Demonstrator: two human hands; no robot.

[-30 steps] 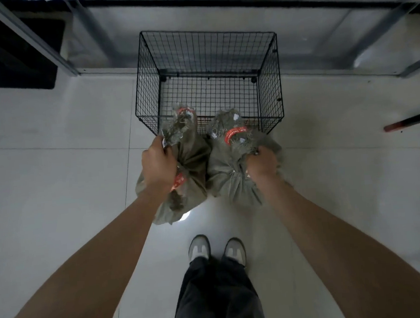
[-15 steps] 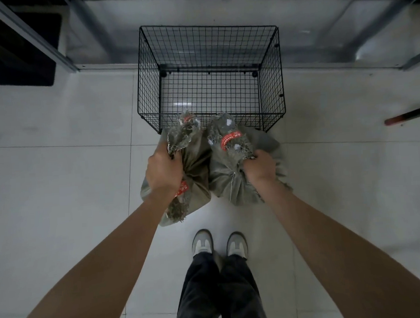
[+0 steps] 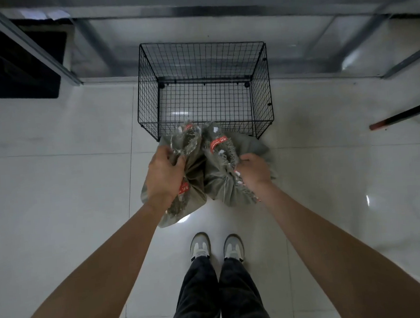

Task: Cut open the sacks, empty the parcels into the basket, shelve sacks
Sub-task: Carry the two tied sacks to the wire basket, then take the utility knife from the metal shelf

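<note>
A white tiled floor (image 3: 57, 194) fills the view. On it stands a black wire basket (image 3: 147, 88), nothing visible inside. Against its near wall, two grey-green sacks touch side by side, their necks wrapped in red-printed tape; whether they rest on the floor or hang is unclear. The left hand (image 3: 164, 177) has its fingers clenched round the left sack (image 3: 195, 174); the right hand (image 3: 254, 172) grips the right sack (image 3: 220, 183).

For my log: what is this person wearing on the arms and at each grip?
Nothing: the left arm and right arm are bare to the frame's edge, no sleeves showing. The left grip and right grip are ungloved, with no watch, band or ring visible. Below: dark trousers and grey-and-white trainers.
</note>
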